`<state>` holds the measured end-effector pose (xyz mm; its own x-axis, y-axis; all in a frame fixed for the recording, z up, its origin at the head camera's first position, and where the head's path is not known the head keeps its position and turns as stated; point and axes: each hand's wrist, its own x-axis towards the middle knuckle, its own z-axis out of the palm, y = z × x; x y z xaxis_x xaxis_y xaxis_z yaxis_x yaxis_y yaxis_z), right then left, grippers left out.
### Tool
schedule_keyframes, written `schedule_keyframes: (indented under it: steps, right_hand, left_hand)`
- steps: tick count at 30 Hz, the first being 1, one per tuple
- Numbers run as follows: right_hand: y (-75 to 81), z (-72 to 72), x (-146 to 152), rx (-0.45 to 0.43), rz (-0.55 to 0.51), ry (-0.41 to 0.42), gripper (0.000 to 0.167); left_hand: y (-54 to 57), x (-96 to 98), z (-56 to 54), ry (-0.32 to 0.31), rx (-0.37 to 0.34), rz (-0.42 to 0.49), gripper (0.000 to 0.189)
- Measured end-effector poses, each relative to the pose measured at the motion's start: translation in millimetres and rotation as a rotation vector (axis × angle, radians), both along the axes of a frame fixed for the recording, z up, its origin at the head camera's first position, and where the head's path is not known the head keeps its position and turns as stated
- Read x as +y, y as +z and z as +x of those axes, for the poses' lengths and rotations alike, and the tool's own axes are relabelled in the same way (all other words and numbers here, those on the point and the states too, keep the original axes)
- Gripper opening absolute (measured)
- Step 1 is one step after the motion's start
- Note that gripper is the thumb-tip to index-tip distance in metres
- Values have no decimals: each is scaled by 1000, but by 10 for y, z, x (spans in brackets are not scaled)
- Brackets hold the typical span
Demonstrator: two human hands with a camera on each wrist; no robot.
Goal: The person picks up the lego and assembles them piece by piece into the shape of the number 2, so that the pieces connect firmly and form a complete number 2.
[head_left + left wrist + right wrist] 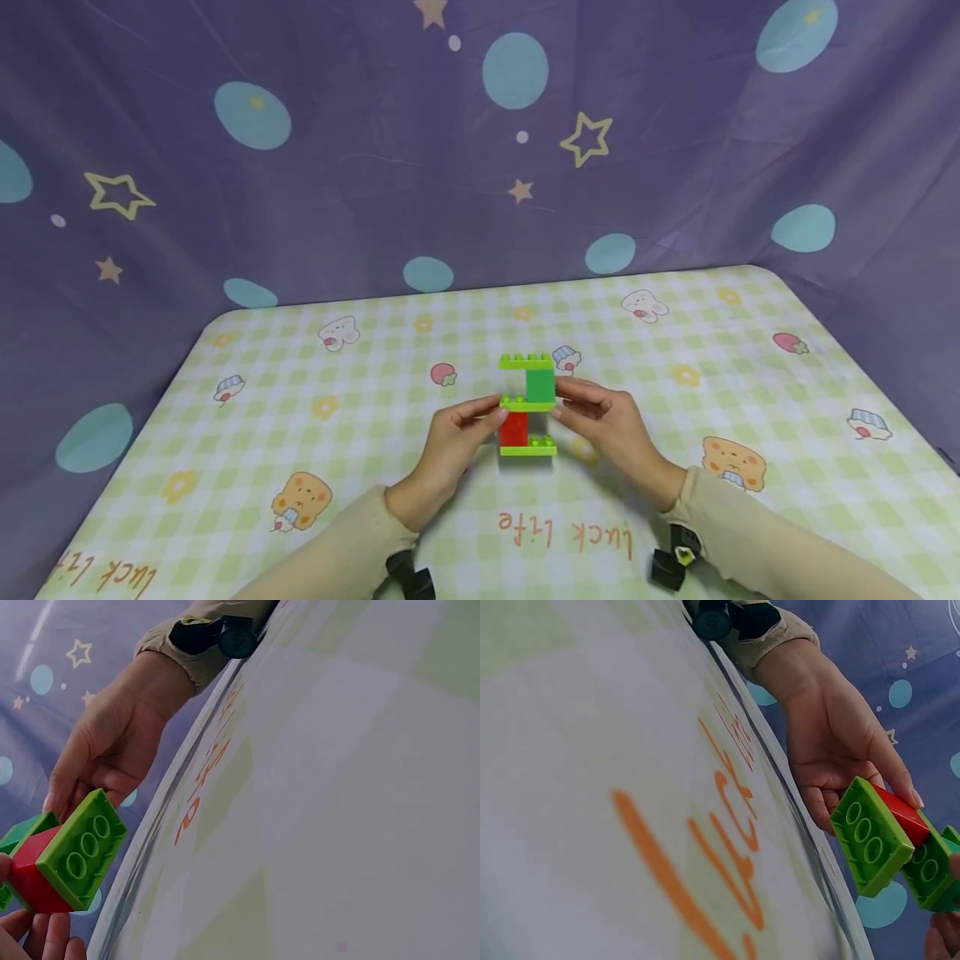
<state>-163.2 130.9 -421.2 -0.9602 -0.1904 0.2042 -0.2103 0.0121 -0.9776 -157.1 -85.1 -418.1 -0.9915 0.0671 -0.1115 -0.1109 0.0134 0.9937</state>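
Observation:
Between my hands is a stack of toy building blocks: a light-green plate (528, 451) at the bottom, a red block (513, 428) on its left half, a second light-green plate (537, 407), a darker green block (540, 386) on the right, and a top light-green plate (527, 363). My left hand (457, 437) pinches the stack's left side by the middle plate and red block. On the opposite side my right hand (611, 419) grips around the green block and middle plate. Both wrist views show the hollow underside of the bottom plate (84, 851), raised off the table.
A green-and-white checked tablecloth (375, 467) with printed cartoon food and lettering covers the table under the hands. Behind its far edge hangs a purple curtain (337, 208) with stars and blue ovals. Black camera straps (678, 557) sit at both wrists.

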Motion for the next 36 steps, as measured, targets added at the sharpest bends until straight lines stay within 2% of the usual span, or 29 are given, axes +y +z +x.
schedule_keyframes:
  steps: [7,16,21,24,30,36]
  right_hand:
    - [-7,6,-18,-18,-15,-9,42]
    - [-28,-6,-92,-128,36,-54,43]
    - [-32,-12,-125,-177,43,-70,41]
    - [-34,-16,-142,-180,55,-77,40]
    - [-45,-38,-166,-179,72,-91,38]
    - [-59,-69,-181,-175,84,-80,35]
  left_hand:
    - [-8,13,-14,34,-5,-5,31]
    - [-38,17,-30,85,38,-10,31]
    - [-59,11,-47,93,45,13,29]
    - [-74,10,-59,103,43,26,27]
    - [-92,13,-70,142,98,-9,25]
    - [-123,3,-90,159,97,-53,23]
